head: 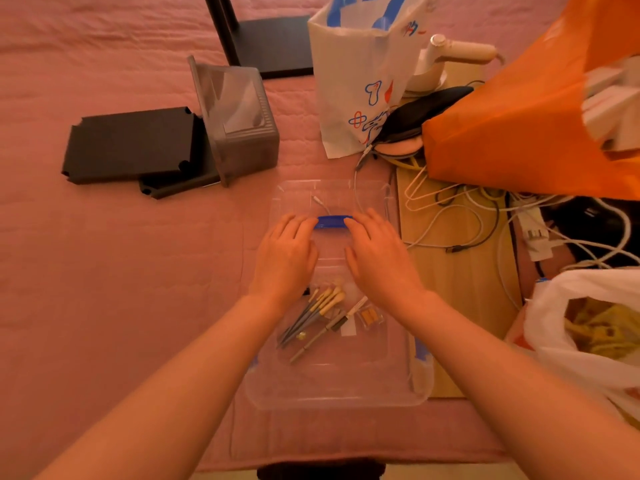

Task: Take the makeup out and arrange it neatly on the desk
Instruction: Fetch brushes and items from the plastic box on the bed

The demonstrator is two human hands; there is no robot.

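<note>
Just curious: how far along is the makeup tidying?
Barely begun. No makeup is out yet: the brushes and a small palette lie inside the clear box. The left hand and right hand rest flat on top beside its blue handle. Opening, emptying and arranging remain.

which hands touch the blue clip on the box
Touching, both. In the head view fingertips of the left hand meet the left end of the blue clip, those of the right hand overlap its right end; no gap.

Orange bag (512, 133), grey box (242, 133), black panels (131, 143) lie around.
</note>
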